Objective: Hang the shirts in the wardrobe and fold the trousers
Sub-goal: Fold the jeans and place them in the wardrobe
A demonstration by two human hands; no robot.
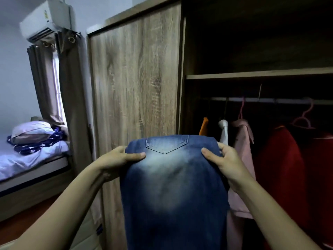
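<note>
I hold the jeans (pixel 173 177) up in front of the wardrobe (pixel 137 78). My left hand (pixel 117 159) pinches one top corner, my right hand (pixel 223 163) the other, thumbs on the front. They hang long, so I think the folding is still to do. Shirts (pixel 281 159) already hang on the rail (pixel 288 101) inside. The jeans rest on nothing. A bed (pixel 27 159) sits far left, by the curtains (pixel 72 87).

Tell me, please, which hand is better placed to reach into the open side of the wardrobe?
Probably the right hand: it grips the jeans just in front of the hanging pink shirt, whereas the left hand sits before the wooden door.
</note>
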